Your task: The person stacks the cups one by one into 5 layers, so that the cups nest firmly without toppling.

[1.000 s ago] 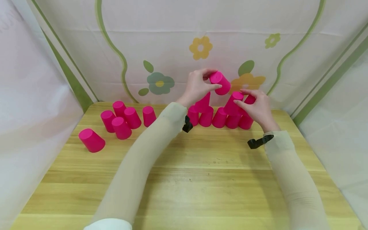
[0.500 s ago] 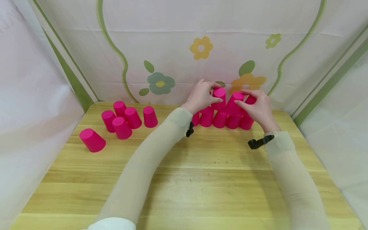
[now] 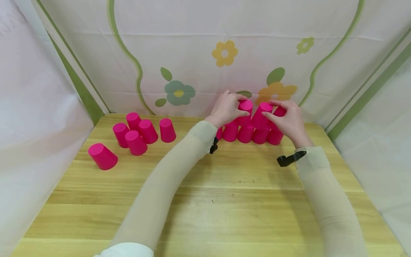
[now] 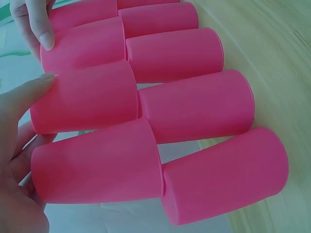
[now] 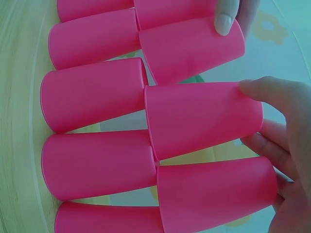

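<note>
Two rows of upside-down pink cups stand at the back of the table, the upper row on a bottom row (image 3: 245, 135). My left hand (image 3: 225, 107) pinches an upper-row cup (image 4: 85, 97) between thumb and fingers; its rim rests on the bottom cups. Just to its right, another upper cup (image 5: 204, 119) is pinched by my right hand (image 3: 288, 117). Beyond the right hand sits one more upper cup (image 5: 216, 194), partly hidden in the head view. In the left wrist view, an upper cup (image 4: 97, 165) stands left of the left-held one; my left hand mostly covers it from the head.
On the left of the wooden table (image 3: 208, 210) several pink cups (image 3: 136, 143) stand upside down in a loose cluster. A single cup (image 3: 167, 130) is to their right, another (image 3: 102, 157) nearer the front left. A flower-patterned curtain (image 3: 192, 53) hangs behind.
My left hand has lowered its cup from above the stack onto the bottom row, beside the right-held cup. The right hand has kept its place and grip.
</note>
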`<action>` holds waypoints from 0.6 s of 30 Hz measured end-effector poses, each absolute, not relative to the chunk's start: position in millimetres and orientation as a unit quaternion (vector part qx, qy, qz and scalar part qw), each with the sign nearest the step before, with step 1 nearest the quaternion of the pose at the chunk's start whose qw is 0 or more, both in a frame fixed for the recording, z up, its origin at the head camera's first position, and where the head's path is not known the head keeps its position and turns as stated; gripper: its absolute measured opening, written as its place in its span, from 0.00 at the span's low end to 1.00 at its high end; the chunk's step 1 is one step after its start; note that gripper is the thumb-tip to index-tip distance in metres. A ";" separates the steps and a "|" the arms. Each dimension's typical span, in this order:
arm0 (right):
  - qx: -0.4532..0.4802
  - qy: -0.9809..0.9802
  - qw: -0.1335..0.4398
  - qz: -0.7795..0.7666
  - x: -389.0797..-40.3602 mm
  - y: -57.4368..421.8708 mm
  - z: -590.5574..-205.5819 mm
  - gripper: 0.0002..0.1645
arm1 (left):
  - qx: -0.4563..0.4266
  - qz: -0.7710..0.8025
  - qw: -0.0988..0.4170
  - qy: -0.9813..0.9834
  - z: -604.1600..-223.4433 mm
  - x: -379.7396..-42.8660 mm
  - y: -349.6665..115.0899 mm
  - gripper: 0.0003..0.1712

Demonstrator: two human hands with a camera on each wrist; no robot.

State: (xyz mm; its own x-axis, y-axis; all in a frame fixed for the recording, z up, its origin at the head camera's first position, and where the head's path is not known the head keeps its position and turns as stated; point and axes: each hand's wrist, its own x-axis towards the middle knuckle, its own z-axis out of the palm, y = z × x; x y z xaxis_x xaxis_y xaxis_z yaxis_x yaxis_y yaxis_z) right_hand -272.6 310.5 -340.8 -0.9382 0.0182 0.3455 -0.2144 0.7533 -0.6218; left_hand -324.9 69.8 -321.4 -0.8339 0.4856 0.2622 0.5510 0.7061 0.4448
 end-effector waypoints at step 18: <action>0.057 -0.919 0.177 0.348 -274.3 310.0 -342.2 0.35 | -0.270 -0.240 0.072 -0.930 -325.2 -325.1 71.9 0.38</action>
State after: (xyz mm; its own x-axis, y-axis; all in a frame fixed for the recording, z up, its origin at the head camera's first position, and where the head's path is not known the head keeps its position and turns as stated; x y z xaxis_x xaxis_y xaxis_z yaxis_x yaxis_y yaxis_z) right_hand -274.3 310.0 -342.2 -0.9309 0.0188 0.3649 -0.2277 0.7513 -0.6194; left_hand -325.1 71.9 -325.2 -0.8443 0.4666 0.2634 0.5358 0.7395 0.4074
